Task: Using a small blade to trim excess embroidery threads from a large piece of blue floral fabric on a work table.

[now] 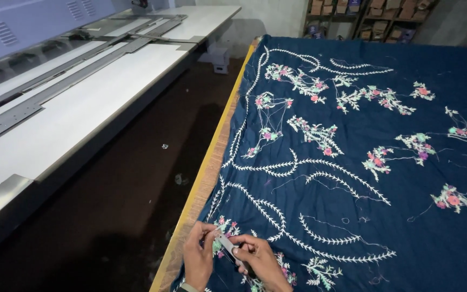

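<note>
A dark blue cloth [406, 178] with white vine and pink-green flower embroidery lies spread over a table. At its near left corner my left hand [198, 259] pinches the cloth at a flower motif. My right hand [263, 262] holds a small metal thread snipper [228, 247], its tip pointing at the spot under my left fingers. Both hands touch the fabric close to the table's edge.
The table's yellow wooden edge [212, 162] runs along the cloth's left side. Beyond a dark floor aisle [136, 189] stands a long white machine bed with metal rails [71, 103]. Shelves of boxes [374, 16] are at the back.
</note>
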